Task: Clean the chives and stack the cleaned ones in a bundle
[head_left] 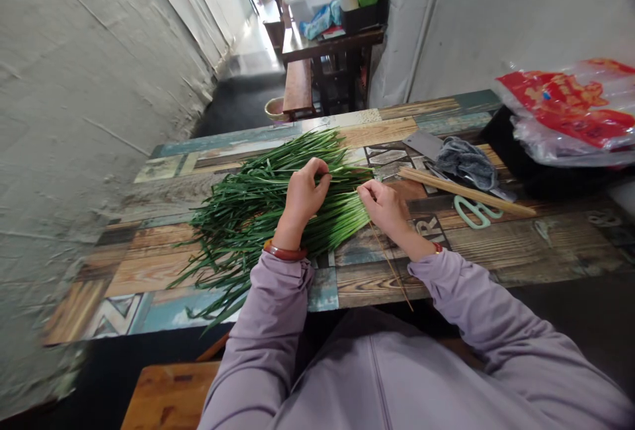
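Note:
A big heap of green chives [248, 212] lies across the patterned table [163, 264]. My left hand [303, 195] rests on the heap with its fingers curled and pinched round a few chive stalks. My right hand [384, 206] sits at the pale cut ends of the chives, fingers closed on a thin bamboo skewer [391, 264] that runs back toward my body. Both arms wear lilac sleeves, and a red bangle [285, 253] circles my left wrist.
A bundle of bamboo skewers [466, 190] lies right of my hands, with green-handled scissors [473, 212], a cleaver [424, 143] and a grey cloth [466, 162] nearby. Red-printed plastic bags [570, 112] sit at the far right. A wall runs along the left; a cluttered table [332, 40] stands beyond.

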The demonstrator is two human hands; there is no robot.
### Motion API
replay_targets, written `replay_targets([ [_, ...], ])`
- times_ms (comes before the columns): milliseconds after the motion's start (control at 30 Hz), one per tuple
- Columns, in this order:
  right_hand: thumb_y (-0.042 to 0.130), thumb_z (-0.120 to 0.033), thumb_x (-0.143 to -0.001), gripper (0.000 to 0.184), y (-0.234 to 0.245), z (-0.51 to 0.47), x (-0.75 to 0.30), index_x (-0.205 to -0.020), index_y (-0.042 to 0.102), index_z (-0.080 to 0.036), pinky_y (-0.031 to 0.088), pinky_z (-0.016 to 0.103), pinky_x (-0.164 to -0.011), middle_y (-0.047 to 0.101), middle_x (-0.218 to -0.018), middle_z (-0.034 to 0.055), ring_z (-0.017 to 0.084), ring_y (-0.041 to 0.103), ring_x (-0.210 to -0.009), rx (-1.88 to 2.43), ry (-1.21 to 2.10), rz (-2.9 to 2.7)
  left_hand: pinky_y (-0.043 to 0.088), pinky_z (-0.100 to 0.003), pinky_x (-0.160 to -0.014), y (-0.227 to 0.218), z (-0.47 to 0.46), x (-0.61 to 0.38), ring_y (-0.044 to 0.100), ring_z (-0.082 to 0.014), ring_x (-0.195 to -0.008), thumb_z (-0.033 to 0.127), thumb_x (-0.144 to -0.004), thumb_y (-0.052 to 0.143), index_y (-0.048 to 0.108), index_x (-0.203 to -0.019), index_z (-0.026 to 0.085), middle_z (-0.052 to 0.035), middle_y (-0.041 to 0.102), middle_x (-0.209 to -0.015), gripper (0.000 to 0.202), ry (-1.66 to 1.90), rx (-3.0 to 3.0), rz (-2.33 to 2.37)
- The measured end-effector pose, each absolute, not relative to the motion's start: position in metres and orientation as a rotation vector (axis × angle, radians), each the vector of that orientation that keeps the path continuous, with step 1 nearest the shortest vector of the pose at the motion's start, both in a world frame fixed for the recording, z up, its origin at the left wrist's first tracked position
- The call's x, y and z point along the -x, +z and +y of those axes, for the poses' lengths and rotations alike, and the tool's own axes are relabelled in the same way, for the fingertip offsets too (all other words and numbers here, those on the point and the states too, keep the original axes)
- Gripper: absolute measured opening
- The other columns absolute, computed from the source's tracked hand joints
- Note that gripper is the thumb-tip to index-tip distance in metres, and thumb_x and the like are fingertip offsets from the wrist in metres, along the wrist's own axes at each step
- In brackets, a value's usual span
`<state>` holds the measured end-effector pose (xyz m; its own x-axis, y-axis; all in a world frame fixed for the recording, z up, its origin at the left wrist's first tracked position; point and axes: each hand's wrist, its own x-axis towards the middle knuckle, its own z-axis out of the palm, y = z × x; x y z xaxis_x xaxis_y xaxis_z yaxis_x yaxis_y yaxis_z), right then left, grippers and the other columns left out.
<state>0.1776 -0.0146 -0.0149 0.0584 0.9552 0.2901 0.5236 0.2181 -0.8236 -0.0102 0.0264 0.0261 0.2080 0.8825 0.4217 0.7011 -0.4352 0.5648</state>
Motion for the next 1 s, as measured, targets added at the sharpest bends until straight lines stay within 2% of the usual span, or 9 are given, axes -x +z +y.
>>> replay_targets([
  [133,0.049,-0.044,-0.091,0.03,-0.007,-0.022,-0.177,-0.074,0.062,-0.023,0.039,0.026,-0.061,0.063,-0.065,0.0004,0.016,0.056,-0.062,1.368,0.6,-1.549,0.046,-0.027,-0.075,0.027,0.012,0.002,0.063,-0.0154,-0.08,0.015,-0.087,0.056,0.068,-0.102,0.017,-0.0028,0.07,-0.086,0.02,1.061,-2.181,1.411],
  [267,0.051,-0.042,-0.091,0.027,-0.003,-0.027,-0.177,-0.078,0.064,-0.022,0.042,0.026,-0.062,0.066,-0.068,0.0004,0.015,0.058,-0.063,1.292,0.586,-1.563,0.048,-0.027,-0.078,0.017,0.007,-0.007,0.065,-0.0161,-0.083,0.017,-0.089,0.056,0.074,-0.096,0.014,-0.0061,0.072,-0.089,0.019,1.035,-2.167,1.305],
  [433,0.053,-0.038,-0.092,0.024,-0.005,-0.029,-0.178,-0.08,0.065,-0.021,0.045,0.025,-0.064,0.068,-0.071,0.0003,0.014,0.06,-0.064,1.26,0.587,-1.59,0.049,-0.027,-0.077,0.012,0.008,-0.009,0.065,-0.0156,-0.082,0.017,-0.092,0.053,0.075,-0.101,0.013,-0.0066,0.072,-0.087,0.024,1.041,-2.133,1.225],
  [867,0.055,-0.039,-0.092,0.024,-0.008,-0.032,-0.181,-0.085,0.069,-0.021,0.048,0.027,-0.067,0.071,-0.075,0.0011,0.016,0.064,-0.069,1.295,0.532,-1.597,0.048,-0.03,-0.08,0.017,0.002,-0.008,0.064,-0.0176,-0.084,0.014,-0.081,0.063,0.074,-0.084,0.017,-0.0036,0.071,-0.084,0.012,1.066,-2.096,1.308],
  [1000,0.055,-0.04,-0.092,0.024,-0.009,-0.032,-0.181,-0.086,0.069,-0.021,0.047,0.028,-0.067,0.07,-0.074,0.0008,0.016,0.063,-0.067,1.277,0.533,-1.59,0.048,-0.029,-0.078,0.017,0.003,-0.008,0.064,-0.0166,-0.082,0.014,-0.081,0.063,0.074,-0.086,0.016,-0.0039,0.072,-0.085,0.012,1.038,-2.046,1.261],
])
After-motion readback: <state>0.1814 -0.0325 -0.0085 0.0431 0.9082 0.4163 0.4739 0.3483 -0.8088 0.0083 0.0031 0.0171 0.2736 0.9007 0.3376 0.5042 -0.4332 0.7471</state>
